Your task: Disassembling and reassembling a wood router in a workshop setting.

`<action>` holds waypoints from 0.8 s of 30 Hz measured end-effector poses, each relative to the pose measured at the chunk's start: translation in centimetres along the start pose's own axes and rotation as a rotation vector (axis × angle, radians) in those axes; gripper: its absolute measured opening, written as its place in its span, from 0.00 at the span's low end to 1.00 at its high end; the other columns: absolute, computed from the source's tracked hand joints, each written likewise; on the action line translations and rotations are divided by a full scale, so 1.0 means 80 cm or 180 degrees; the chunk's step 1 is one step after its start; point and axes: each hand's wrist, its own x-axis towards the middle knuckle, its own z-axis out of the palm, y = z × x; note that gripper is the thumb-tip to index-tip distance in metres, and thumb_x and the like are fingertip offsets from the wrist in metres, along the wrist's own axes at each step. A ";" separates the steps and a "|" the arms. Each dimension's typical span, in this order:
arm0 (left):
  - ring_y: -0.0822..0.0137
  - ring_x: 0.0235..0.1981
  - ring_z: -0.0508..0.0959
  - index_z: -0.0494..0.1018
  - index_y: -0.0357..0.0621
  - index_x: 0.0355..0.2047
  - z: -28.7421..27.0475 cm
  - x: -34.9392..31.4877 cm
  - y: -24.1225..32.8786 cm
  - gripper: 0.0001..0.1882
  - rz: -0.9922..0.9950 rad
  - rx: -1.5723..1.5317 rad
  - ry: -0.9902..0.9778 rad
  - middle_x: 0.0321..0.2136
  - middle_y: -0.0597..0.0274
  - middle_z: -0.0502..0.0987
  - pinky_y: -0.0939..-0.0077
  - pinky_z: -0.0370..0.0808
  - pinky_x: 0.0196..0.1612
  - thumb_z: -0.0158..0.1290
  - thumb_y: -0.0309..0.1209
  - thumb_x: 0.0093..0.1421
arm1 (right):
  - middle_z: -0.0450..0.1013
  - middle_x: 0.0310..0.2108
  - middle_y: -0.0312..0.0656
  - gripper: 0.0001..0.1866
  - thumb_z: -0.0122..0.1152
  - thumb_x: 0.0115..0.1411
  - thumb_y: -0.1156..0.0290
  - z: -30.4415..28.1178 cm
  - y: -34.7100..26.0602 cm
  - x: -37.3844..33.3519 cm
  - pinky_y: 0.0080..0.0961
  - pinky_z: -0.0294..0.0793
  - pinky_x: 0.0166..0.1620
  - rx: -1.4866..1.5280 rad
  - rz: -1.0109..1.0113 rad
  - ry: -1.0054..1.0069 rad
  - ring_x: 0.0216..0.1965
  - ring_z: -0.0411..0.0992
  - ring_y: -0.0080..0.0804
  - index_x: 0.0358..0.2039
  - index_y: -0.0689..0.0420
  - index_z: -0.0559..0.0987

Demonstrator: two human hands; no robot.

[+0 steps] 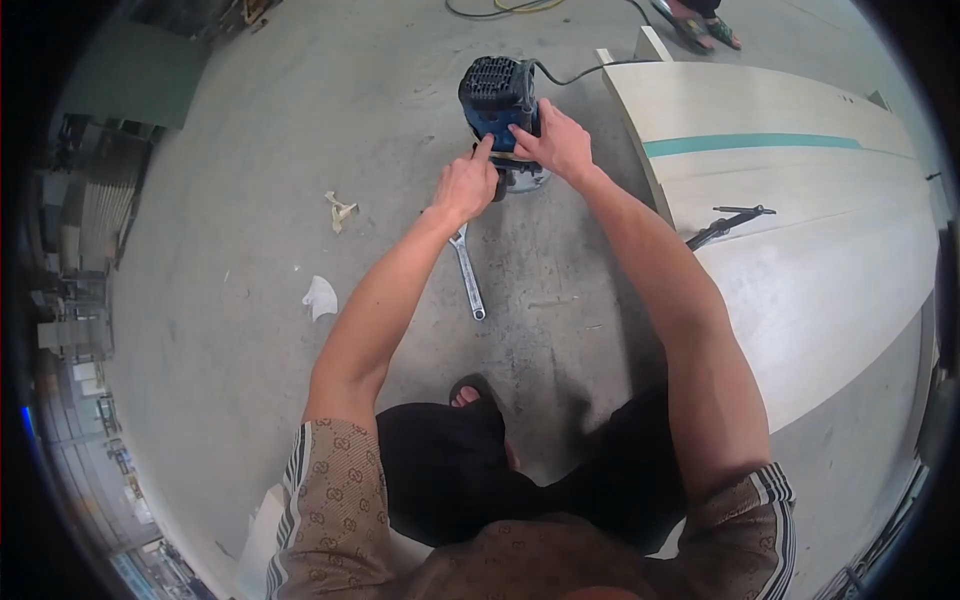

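Observation:
A blue and black router (495,92) stands on the concrete floor ahead of me, its motor end up and its round base below. My left hand (466,187) is closed at a dark knob low on the router's left side, its index finger stretched onto the blue housing. Around the right side of the housing my right hand (557,143) is closed, thumb across the front. Fingers behind the tool are hidden. Just below my left hand lies a silver adjustable wrench (470,279) on the floor. A black cord (570,80) runs from the router's top toward the right.
Right of me lies a large pale board (780,105) with a green stripe, a dark metal tool (730,222) on it. White and cream scraps (320,297) litter the floor at left. Another person's feet (708,33) show at the top right. Stacked material (105,190) lines the left.

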 end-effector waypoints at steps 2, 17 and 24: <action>0.39 0.34 0.75 0.58 0.41 0.57 -0.006 -0.003 0.004 0.26 0.0050 0.0381 -0.0278 0.37 0.39 0.74 0.49 0.72 0.39 0.43 0.32 0.57 | 0.73 0.38 0.49 0.29 0.55 0.51 0.45 0.004 -0.003 -0.001 0.41 0.72 0.40 -0.0008 0.0028 0.0008 0.40 0.72 0.48 0.43 0.57 0.67; 0.42 0.34 0.76 0.60 0.34 0.53 -0.008 0.020 0.028 0.23 0.0086 0.1102 -0.0567 0.36 0.40 0.74 0.49 0.72 0.37 0.39 0.30 0.58 | 0.72 0.40 0.49 0.32 0.60 0.48 0.50 -0.002 0.005 0.005 0.42 0.72 0.40 0.0210 -0.0136 0.0252 0.41 0.72 0.48 0.48 0.57 0.66; 0.41 0.34 0.76 0.62 0.36 0.52 -0.005 0.009 0.041 0.21 0.0111 0.1130 -0.0308 0.38 0.43 0.74 0.49 0.72 0.37 0.41 0.32 0.59 | 0.72 0.39 0.47 0.30 0.58 0.49 0.47 -0.010 -0.005 -0.006 0.43 0.73 0.39 0.0071 0.0104 0.0156 0.39 0.72 0.49 0.44 0.57 0.67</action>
